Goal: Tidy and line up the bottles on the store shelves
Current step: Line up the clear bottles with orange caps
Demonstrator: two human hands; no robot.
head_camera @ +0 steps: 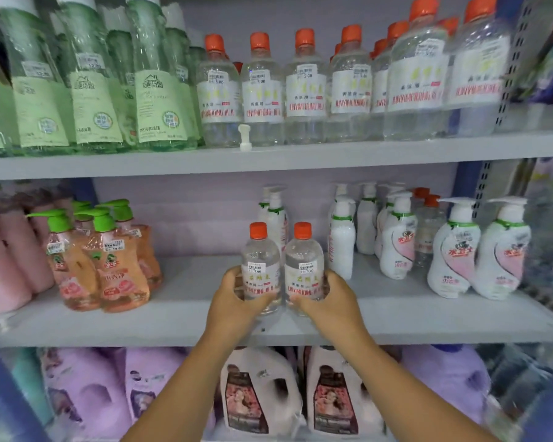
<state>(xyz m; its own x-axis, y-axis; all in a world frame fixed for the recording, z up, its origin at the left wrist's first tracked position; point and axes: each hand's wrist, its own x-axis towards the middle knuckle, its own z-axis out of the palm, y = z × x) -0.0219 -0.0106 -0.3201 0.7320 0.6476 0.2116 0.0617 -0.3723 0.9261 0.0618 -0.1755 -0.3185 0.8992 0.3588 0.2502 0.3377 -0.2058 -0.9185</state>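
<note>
Left hand (pixel 237 301) wraps 1 clear bottle (pixel 261 266); right hand (pixel 329 298) wraps its twin (pixel 304 266). Both upright, side by side at middle shelf (pixel 428 317) front; matching row directly above.

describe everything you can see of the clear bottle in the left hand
The clear bottle is transparent plastic holding colourless liquid, with a round orange screw cap, a white label printed in red and yellow, and a small white price sticker above it. It stands upright at the middle shelf, near the front edge; whether it rests on the shelf or is lifted cannot be told. The left hand wraps its lower part, fingers on its left side. An identical bottle, held by the right hand, stands close beside it.
</note>
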